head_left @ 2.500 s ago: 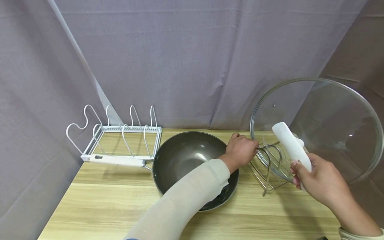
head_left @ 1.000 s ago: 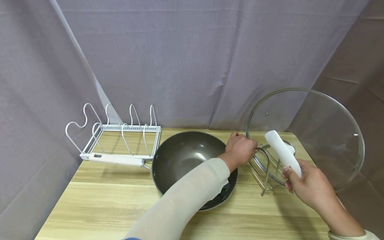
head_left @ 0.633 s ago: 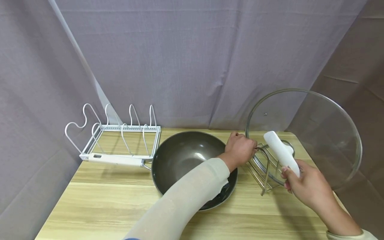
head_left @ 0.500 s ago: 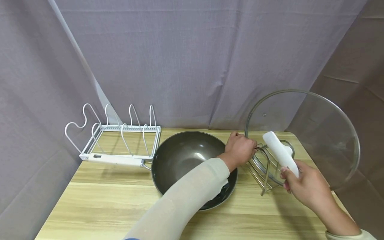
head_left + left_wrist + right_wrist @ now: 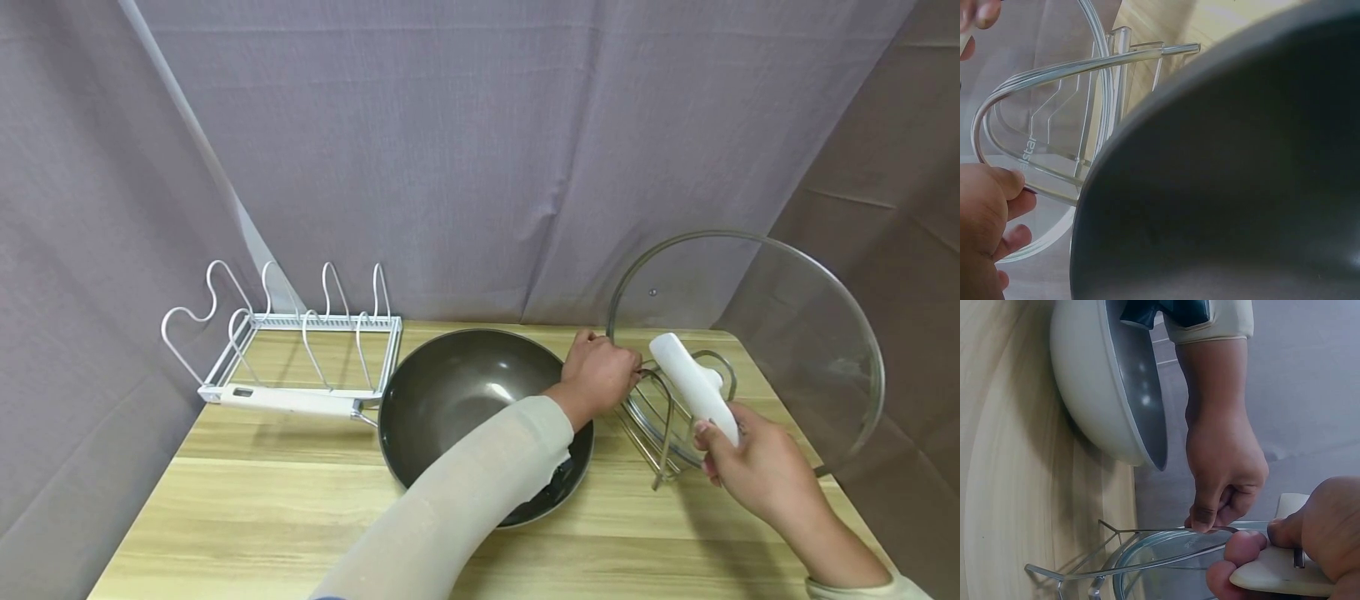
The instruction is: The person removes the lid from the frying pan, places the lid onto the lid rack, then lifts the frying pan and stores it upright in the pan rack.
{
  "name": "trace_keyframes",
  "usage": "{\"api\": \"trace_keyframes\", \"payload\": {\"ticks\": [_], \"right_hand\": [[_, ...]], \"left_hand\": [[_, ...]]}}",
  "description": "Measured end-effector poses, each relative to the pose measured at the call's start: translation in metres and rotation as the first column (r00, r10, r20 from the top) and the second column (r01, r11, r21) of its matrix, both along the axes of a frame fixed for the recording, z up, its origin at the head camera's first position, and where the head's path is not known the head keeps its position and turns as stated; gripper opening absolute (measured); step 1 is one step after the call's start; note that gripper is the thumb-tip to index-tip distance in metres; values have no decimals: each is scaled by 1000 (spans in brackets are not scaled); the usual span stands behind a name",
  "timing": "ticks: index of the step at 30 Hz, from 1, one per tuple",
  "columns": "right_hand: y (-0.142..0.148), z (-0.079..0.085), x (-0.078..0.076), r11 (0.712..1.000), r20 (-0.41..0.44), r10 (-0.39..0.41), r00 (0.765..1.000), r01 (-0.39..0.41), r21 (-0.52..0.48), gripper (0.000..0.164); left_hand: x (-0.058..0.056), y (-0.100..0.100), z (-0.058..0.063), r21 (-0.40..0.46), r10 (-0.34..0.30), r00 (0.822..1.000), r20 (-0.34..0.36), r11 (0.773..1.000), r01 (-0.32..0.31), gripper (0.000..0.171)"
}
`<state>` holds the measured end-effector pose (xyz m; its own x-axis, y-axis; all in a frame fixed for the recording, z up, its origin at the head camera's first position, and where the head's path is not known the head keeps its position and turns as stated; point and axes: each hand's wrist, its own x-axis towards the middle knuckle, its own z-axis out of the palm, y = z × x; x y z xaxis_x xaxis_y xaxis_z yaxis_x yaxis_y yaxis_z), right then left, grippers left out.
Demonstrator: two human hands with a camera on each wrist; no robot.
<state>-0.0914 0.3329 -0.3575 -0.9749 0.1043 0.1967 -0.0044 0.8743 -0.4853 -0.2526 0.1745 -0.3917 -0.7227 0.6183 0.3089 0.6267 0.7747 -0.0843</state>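
My right hand [image 5: 768, 467] grips the white bar handle [image 5: 693, 387] of a large glass lid [image 5: 795, 333] with a metal rim. The lid stands nearly upright, its lower edge between the loops of a small metal wire rack [image 5: 667, 433] on the table. Whether it bears its full weight on the rack I cannot tell. With thumb and fingers my left hand [image 5: 602, 373] pinches the rack's near loop, plainest in the left wrist view, where the loop [image 5: 1054, 74] shows large. My left forearm reaches across a dark-lined wok [image 5: 457, 392], hiding part of it.
The wok's pale handle [image 5: 292, 400] points left, across the front edge of a white rack [image 5: 393, 358] with several upright wire loops. Grey cloth [image 5: 450, 167] hangs behind the wooden table [image 5: 300, 517]. In the right wrist view the wok's pale outer wall [image 5: 1085, 375] stands near the wire rack.
My right hand has brought the lid down and to the left, its lower edge deeper among the wire rack's loops. My left hand has kept its hold on the rack, and the wok has stayed put.
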Motion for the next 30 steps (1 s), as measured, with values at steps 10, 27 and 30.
{"api": "trace_keyframes", "payload": {"ticks": [10,27,30], "right_hand": [[0,-2,-2,1000,-3,6,1000,-6,-21,26],[1,-9,-7,999,19,6,1000,-5,-53,26],[1,-9,-7,999,24,6,1000,-5,-52,27]], "left_hand": [[0,0,0,-5,5,1000,-4,1000,-5,21],[0,0,0,-7,11,1000,-4,1000,-11,22],[0,0,-1,-5,11,1000,-2,1000,-11,21]]}}
